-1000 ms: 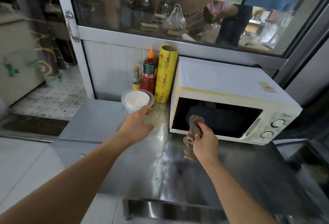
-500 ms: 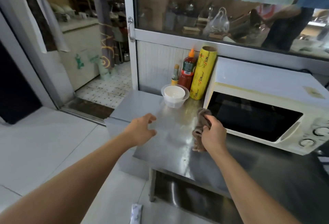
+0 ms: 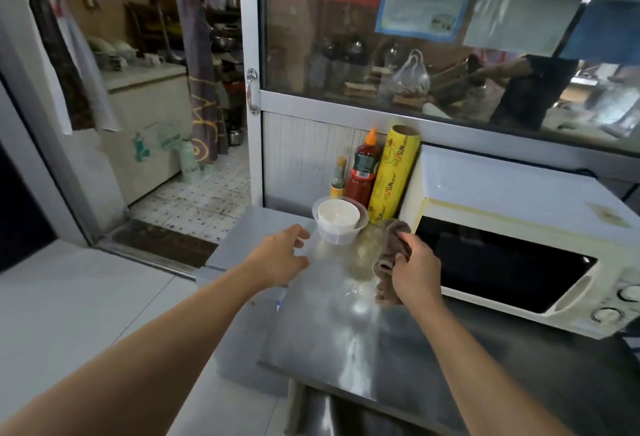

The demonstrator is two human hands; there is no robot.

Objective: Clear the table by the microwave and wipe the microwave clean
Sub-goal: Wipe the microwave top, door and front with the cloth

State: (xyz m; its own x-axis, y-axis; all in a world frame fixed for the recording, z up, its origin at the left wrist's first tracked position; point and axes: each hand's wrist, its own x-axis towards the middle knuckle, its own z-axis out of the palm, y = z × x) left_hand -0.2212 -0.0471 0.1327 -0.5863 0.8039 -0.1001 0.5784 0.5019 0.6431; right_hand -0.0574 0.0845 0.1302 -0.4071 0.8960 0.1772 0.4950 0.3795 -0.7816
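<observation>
A cream microwave with a dark door stands on the steel table at the right. My right hand grips a brown cloth just left of the microwave's front corner. A white bowl nested in a clear plastic bowl sits at the table's back left. My left hand hovers a short way in front of it, fingers relaxed, holding nothing. Behind the bowl stand a small yellow-capped bottle, a red sauce bottle and a yellow roll of cling wrap.
A glass window in a metal frame rises behind the table; a person is seen through it. A doorway at the left opens onto a tiled floor. A grey lower surface adjoins the table's left side.
The view pulled back and swung left. My left hand drew back from the bowl, then edged toward it again. My right hand carried the cloth from the microwave door to its left corner.
</observation>
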